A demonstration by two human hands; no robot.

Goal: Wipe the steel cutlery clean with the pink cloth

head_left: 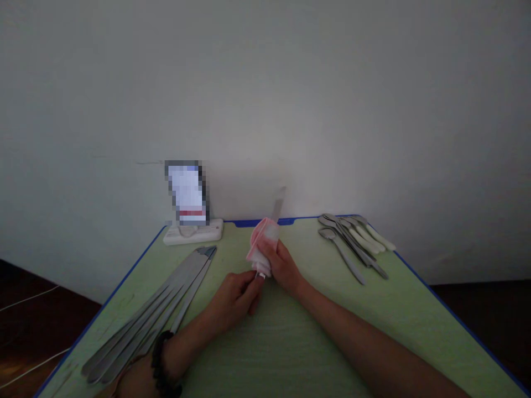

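Over the middle of the table, a table knife [277, 211] points up and away from me, its flat metal blade slightly blurred. My left hand [238, 296] is closed on the shiny handle end, most of which the fingers hide. A pink and white cloth [260, 243] is folded around the middle of the knife. My right hand [280, 265] grips that cloth, thumb on top, with the knife inside it. Several long flat metal knives [155, 309] lie fanned out beside my left forearm, their handle ends toward me.
At the back right lie several spoons [344, 251] and other cutlery, some with cream handles [367, 240]. A phone [187, 193] with a blurred screen leans on a white stand [194, 231] at the back left. The green table [332, 337] has a blue edge and meets a pale wall [265, 110].
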